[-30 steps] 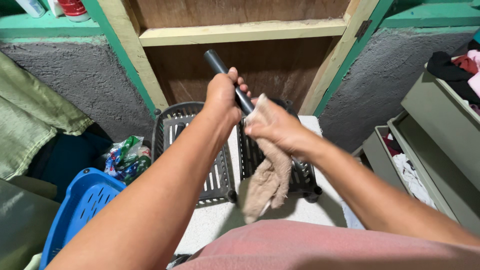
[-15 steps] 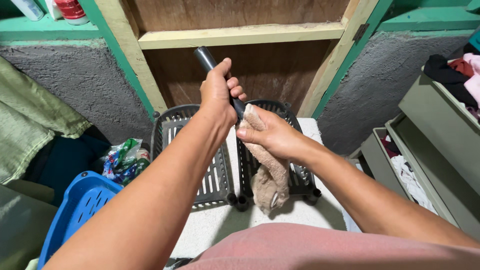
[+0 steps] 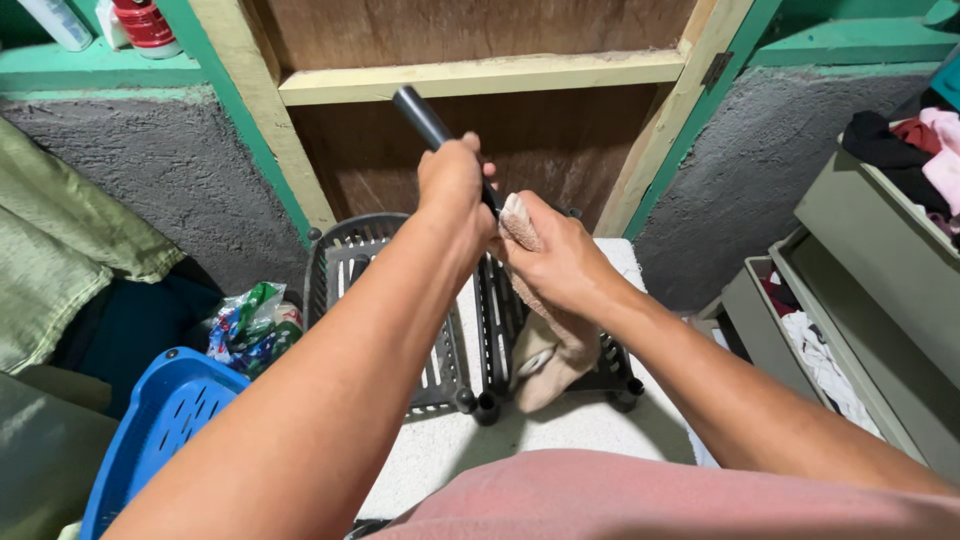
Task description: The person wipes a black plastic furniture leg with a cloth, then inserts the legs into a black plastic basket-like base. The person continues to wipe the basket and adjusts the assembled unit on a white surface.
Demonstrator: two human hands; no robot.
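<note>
Black and round, the tube (image 3: pixel 425 118) sticks up and away from the person, tilted toward the far left, over the middle of the white surface (image 3: pixel 560 425). The left hand (image 3: pixel 455 190) is wrapped tight around the tube, fingers curled shut, with the top end poking out above the fist. The left arm reaches out long and nearly straight from the near left corner of the view. The right hand (image 3: pixel 555 262) sits just beside the left one, touching it, a bit lower down. Its grip is closed on a tan cloth (image 3: pixel 550 345), pressing the cloth against the tube where the tube passes below the left fist. The rest of the cloth hangs down loose from the right hand. The right arm comes in from the near right side, bent a little at the wrist. Under both hands, two dark plastic grid trays (image 3: pixel 440 350) lie on the surface side by side, with short round legs at their near edge. A blue basket (image 3: pixel 165 415) stands off the left edge of the surface, and a crinkly bag (image 3: pixel 250 325) lies behind it. Grey open drawers (image 3: pixel 860 290) with clothes stand off the right edge. A wooden shelf (image 3: pixel 480 75) runs across behind the far edge.
</note>
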